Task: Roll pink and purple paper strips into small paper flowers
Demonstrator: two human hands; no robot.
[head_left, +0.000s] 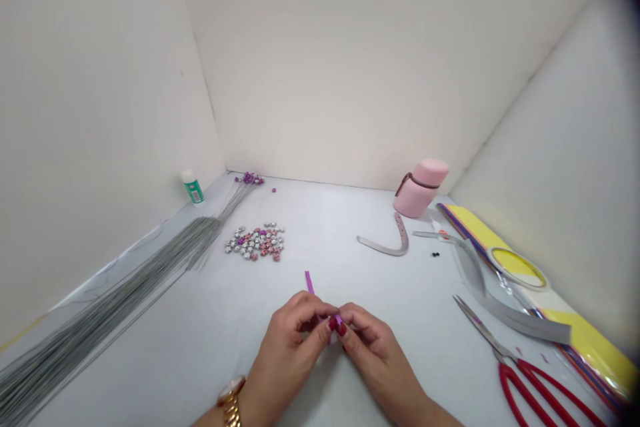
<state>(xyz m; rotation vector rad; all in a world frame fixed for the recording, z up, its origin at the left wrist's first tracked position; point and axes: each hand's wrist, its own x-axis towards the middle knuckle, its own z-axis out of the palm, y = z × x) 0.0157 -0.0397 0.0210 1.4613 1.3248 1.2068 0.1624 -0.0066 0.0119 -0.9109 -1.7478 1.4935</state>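
Note:
A narrow purple paper strip (309, 282) is pinched between my two hands at the front middle of the table. My left hand (300, 333) grips it between thumb and fingers, and the strip's free end sticks out beyond the fingers, away from me. Thumb to thumb with it, my right hand (367, 340) pinches the same strip. The part between the fingertips is mostly covered, so its fold cannot be made out. Beyond my left hand lies a pile of small folded paper stars (257, 242) in silver, pink and purple.
A bundle of grey wires (150, 280) runs along the left, with purple stars (250, 178) at its far end. A glue stick (193, 187) and pink bottle (421, 188) stand behind. Right lie red-handled scissors (500, 350), silver strips (525, 325), a tape roll (543, 280) and yellow sheets (590, 340).

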